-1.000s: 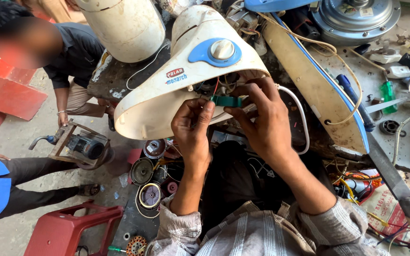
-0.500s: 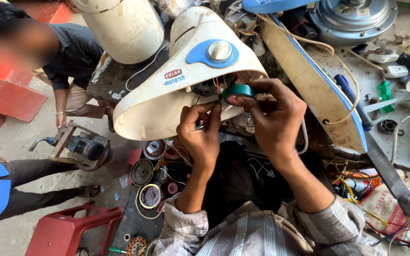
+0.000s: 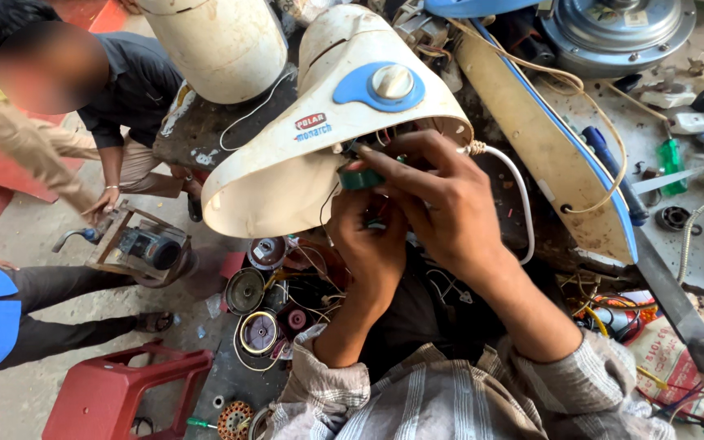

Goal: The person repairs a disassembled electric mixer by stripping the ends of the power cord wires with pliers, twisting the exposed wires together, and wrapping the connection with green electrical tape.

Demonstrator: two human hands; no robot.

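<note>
Right hand (image 3: pixel 442 204) grip now clamps the green tape roll (image 3: pixel 360 176) at the white appliance housing (image 3: pixel 303 163) opening, up from lower a second ago. Left hand (image 3: pixel 368 236) pinches wires beneath it, so taping looks underway.

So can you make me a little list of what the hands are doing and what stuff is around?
Right hand: holds a green tape roll
Left hand: under the roll, at the wires
Casing: white appliance shell with a blue knob plate
Cord: white cable by the right wrist
Floor: red stool, round motor parts
</note>
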